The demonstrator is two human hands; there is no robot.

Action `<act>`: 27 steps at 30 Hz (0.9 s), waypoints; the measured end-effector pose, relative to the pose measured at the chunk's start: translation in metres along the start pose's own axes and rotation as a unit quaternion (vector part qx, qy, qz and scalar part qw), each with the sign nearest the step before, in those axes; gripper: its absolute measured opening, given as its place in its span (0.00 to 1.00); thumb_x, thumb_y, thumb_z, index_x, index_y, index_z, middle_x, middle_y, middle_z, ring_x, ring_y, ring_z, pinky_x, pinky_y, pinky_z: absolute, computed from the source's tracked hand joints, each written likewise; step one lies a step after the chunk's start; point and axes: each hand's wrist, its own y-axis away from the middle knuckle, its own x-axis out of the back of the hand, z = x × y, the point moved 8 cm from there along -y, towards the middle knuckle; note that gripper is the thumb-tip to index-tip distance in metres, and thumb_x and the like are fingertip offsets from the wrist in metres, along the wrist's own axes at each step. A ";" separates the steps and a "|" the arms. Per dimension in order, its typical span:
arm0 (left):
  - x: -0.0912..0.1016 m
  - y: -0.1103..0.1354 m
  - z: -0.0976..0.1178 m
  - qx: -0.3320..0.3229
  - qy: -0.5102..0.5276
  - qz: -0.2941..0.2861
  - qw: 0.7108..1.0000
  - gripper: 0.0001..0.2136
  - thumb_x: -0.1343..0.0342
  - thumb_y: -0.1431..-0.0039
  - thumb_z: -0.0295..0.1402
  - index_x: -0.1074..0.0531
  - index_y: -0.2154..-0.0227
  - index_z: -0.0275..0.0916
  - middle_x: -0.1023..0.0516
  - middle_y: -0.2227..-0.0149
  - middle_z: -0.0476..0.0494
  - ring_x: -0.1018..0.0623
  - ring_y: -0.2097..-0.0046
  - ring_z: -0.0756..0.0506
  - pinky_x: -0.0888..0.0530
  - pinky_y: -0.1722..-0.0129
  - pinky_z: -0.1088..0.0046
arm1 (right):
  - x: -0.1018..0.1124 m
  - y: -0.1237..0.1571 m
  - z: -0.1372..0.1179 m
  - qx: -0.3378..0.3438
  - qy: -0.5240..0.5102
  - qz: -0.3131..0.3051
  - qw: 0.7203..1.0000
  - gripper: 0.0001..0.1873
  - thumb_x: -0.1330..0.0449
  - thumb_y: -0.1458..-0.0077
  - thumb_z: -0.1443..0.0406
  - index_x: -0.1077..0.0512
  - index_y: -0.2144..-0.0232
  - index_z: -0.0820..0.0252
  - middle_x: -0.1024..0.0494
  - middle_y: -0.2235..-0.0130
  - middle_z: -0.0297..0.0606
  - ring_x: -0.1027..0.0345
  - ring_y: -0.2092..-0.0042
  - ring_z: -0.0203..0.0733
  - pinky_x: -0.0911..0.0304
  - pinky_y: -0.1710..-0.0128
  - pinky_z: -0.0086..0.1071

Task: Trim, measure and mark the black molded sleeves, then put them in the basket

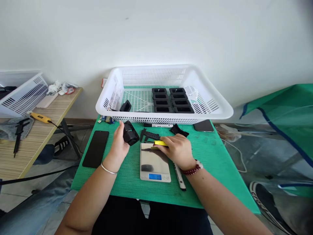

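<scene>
My left hand [119, 140] is closed around a hollow black plastic part [130, 133], held tilted above the green mat, left of the scale. My right hand [179, 148] grips a yellow-handled tool [160, 143] over the back edge of a silver digital scale [154, 163]; its working end is hard to make out. The scale's lit blue display seems to read zero. Behind the scale lies a dark caliper [150, 134]. A crumpled black piece [179, 130] sits just behind my right hand. One marker [179, 176] lies beside the scale, partly under my right wrist.
A white plastic basket [163, 115] stands at the back, holding stacked black frames [162, 102] and one loose black part [125, 106]. Another marker [158, 125] lies before it. Phones lie left [96, 148] and back right [203, 126]. A wooden side table [51, 120] stands left.
</scene>
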 end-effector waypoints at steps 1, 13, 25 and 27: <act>0.000 0.000 -0.001 0.004 0.002 0.000 1.000 0.16 0.40 0.48 0.48 0.27 0.68 0.39 0.27 0.72 0.48 0.26 0.70 0.50 0.28 0.73 0.77 | 0.001 0.000 0.002 -0.009 0.004 0.004 1.000 0.21 0.46 0.39 0.52 0.27 0.74 0.61 0.28 0.81 0.33 0.43 0.80 0.32 0.52 0.74 0.31; 0.000 0.001 0.000 -0.002 -0.001 0.002 1.000 0.16 0.39 0.49 0.47 0.27 0.67 0.39 0.27 0.72 0.48 0.26 0.71 0.49 0.28 0.72 0.75 | 0.004 0.000 0.002 -0.002 0.005 0.012 1.000 0.21 0.45 0.40 0.51 0.26 0.74 0.62 0.28 0.81 0.32 0.43 0.79 0.32 0.52 0.73 0.31; -0.002 0.004 0.002 -0.009 -0.036 0.000 0.999 0.17 0.40 0.49 0.49 0.30 0.68 0.40 0.29 0.71 0.48 0.28 0.70 0.49 0.29 0.72 0.74 | 0.011 -0.001 -0.006 0.016 0.017 0.019 1.000 0.20 0.44 0.41 0.53 0.27 0.74 0.64 0.29 0.82 0.32 0.42 0.79 0.32 0.52 0.73 0.32; -0.001 0.005 0.004 -0.019 -0.043 0.007 0.999 0.16 0.41 0.47 0.48 0.30 0.68 0.40 0.29 0.70 0.48 0.28 0.70 0.49 0.29 0.72 0.74 | 0.013 -0.001 -0.006 0.013 0.028 0.026 0.999 0.19 0.43 0.41 0.54 0.27 0.73 0.64 0.29 0.82 0.32 0.42 0.79 0.33 0.53 0.73 0.32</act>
